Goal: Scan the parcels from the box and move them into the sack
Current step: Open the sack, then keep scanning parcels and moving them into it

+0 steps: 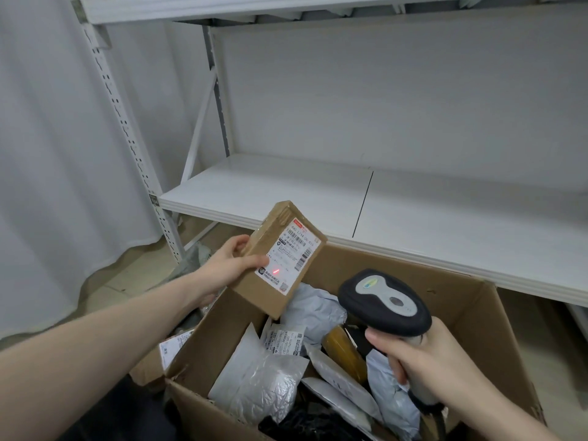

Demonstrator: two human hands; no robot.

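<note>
Gripping the small cardboard parcel (280,259) above the open box (477,316), the left hand (232,265) needed to tilt its label so the scanner (386,300), clasped in the right hand (423,361), moved its red dot onto the barcode.

A big open cardboard box (471,316) of parcels stands on the floor (105,288).

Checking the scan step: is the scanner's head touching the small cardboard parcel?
Apart. The head view shows open space between the scanner and the small cardboard parcel; only its red light lands on the label.
</note>
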